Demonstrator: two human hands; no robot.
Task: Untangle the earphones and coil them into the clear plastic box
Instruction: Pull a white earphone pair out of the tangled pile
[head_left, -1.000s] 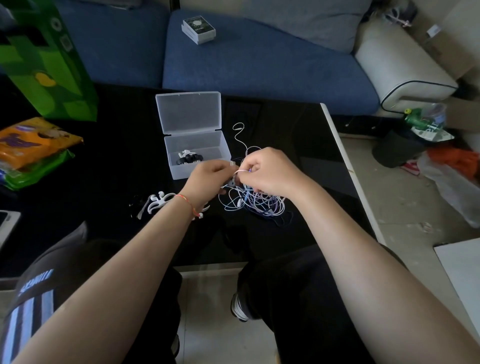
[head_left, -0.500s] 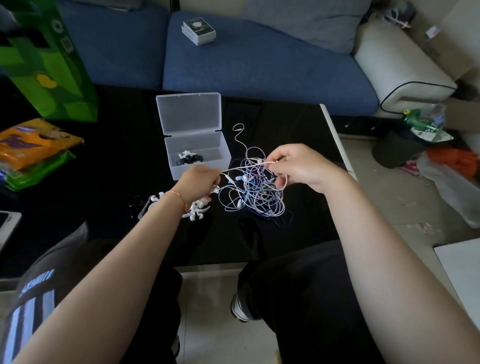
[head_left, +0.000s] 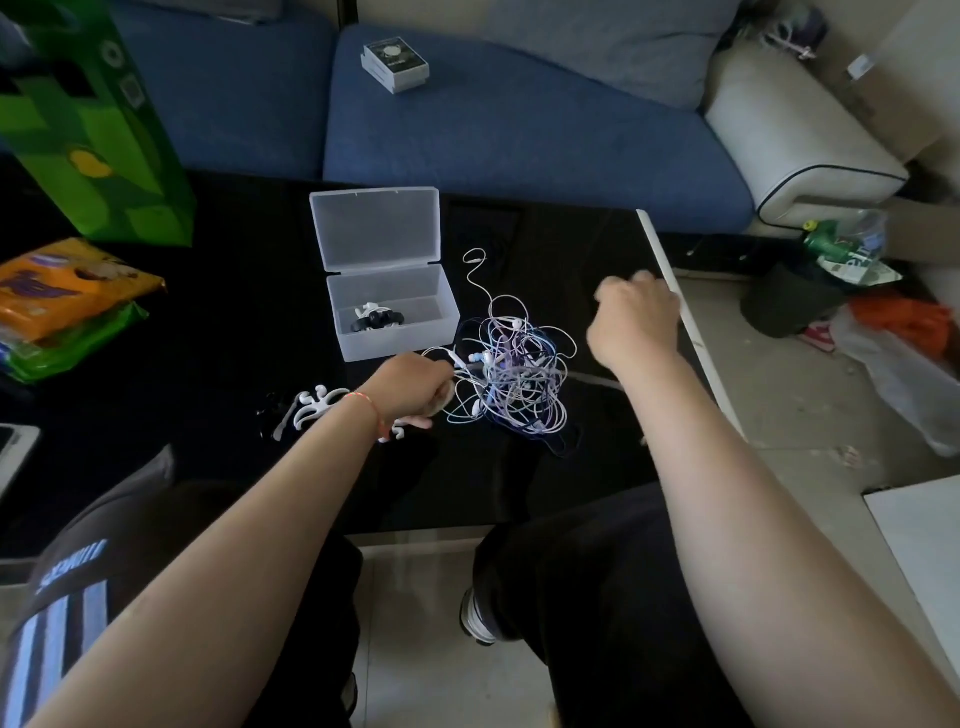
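A tangle of white, blue and purple earphones lies on the black table, just right of the clear plastic box. The box stands open with its lid tipped back, and a black and white coiled earphone rests inside. My left hand pinches a white cable at the tangle's left edge. My right hand is a closed fist raised to the right of the tangle. A pale blurred strand runs from the tangle toward its wrist. Several white ear hooks lie by my left wrist.
A green bag and an orange snack packet sit at the table's left. The table's white right edge is just beyond my right hand. Behind is a blue sofa with a small box. A bin stands on the floor.
My two hands have drawn apart: the right has swung out to the right, away from the tangle, and the left has dropped a little lower left. The tangle has spread and settled onto the table.
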